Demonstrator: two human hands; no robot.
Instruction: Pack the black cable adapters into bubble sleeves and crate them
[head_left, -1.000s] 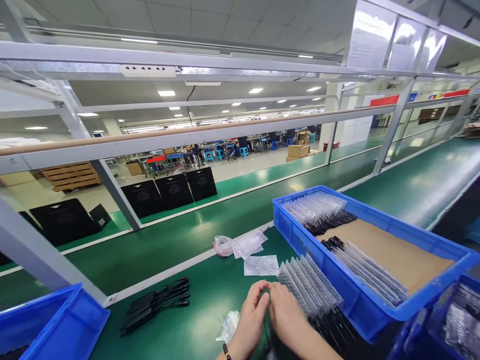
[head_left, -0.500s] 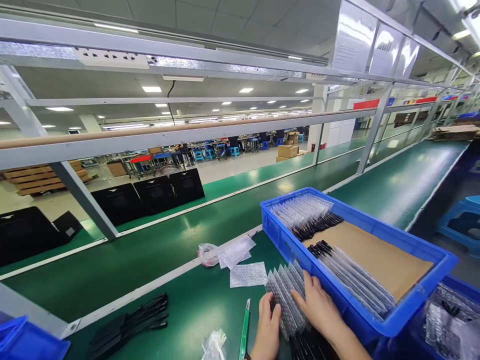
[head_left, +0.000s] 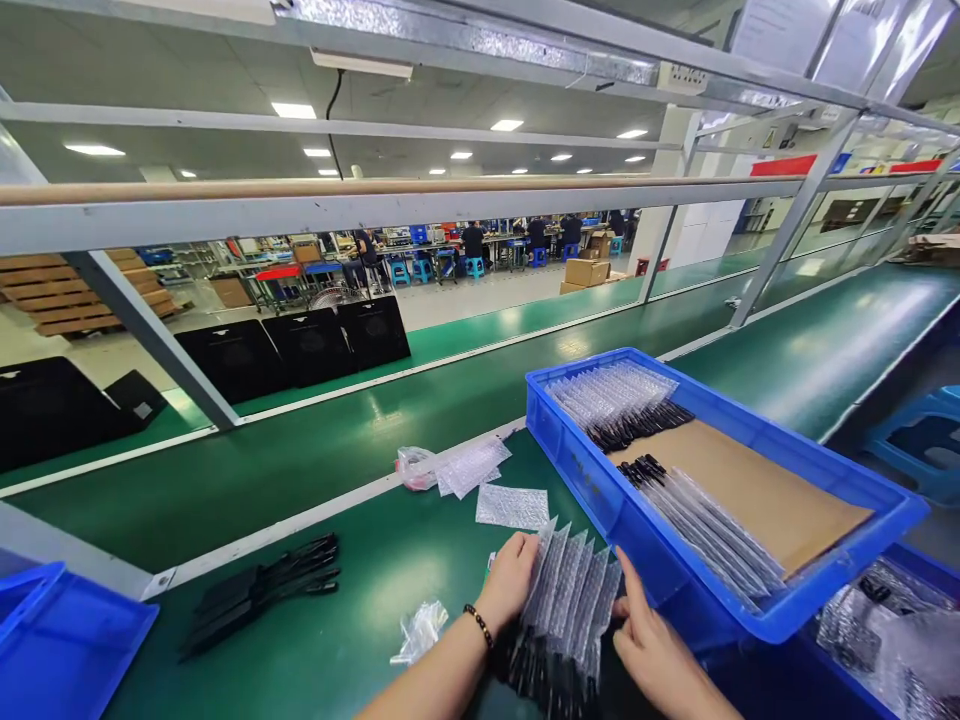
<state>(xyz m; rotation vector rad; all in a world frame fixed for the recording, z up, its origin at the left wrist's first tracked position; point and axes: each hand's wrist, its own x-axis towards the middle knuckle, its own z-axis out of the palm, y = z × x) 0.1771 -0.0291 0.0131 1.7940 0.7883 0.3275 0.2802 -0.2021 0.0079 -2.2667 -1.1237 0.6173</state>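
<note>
A row of bubble-wrap bags [head_left: 571, 585] with black cable-like ends sticking out stands between my hands, beside the blue bin. My left hand [head_left: 510, 578], with a beaded bracelet at the wrist, is closed on the left side of the row. Against its right side presses my right hand [head_left: 651, 640], thumb on the bags and index finger stretched along them. In the blue bin [head_left: 574, 470], one row of wrapped pieces [head_left: 611, 395] lies at the back and another [head_left: 709, 530] nearer me, on brown cardboard [head_left: 772, 490]. Flat bubble-wrap bags [head_left: 512, 507] lie beyond my left hand.
Black flat pieces with cables [head_left: 259, 590] lie on the green bench [head_left: 360, 610] at left, near a blue container [head_left: 71, 640]. Crumpled clear plastic [head_left: 420, 632] is by my left forearm. A second blue bin [head_left: 885, 640] sits low at right. Metal posts [head_left: 154, 345] and rails stand ahead.
The row of bags has been drawn toward me and turned more upright between my hands. My left hand has moved forward along its side, now covering most of the green cutter. The view has shifted.
</note>
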